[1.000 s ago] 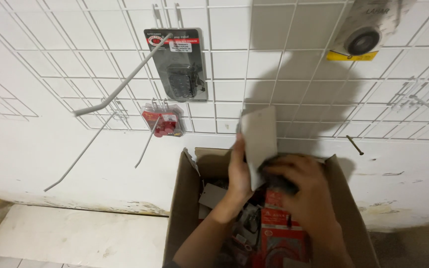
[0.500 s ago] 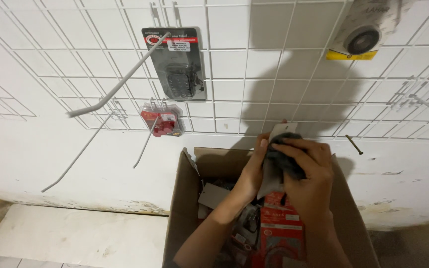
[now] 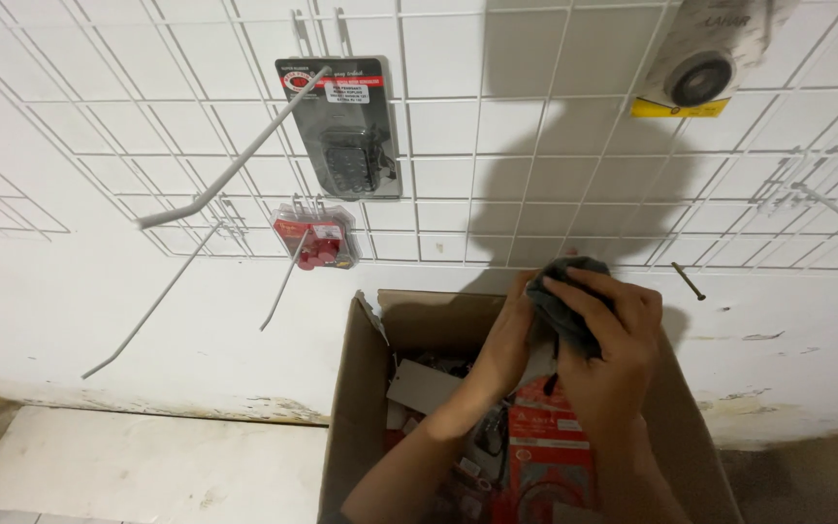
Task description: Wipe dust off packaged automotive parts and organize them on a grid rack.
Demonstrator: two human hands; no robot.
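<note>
White wire-grid wall behind, both hands, left (image 3: pixel 511 340) and right (image 3: pixel 613 344), pinch a soft, light grey cloth (image 3: pixel 563 296) bunched over the cardboard box (image 3: pixel 361 408)

cardboard box (image 3: pixel 361 408) on floor (image 3: pixel 147 466)

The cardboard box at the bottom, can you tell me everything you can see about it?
The cardboard box is plain brown and open at the top, with a bent flap at its back left corner. It stands against the white wall under the wire grid. Inside lies a jumble of packaged goods, among them a red and black blister pack and a grey card. Its lower part runs out of the picture. The person's two arms reach up out of it; the left hand and right hand hold a dark grey cloth above it.
</note>
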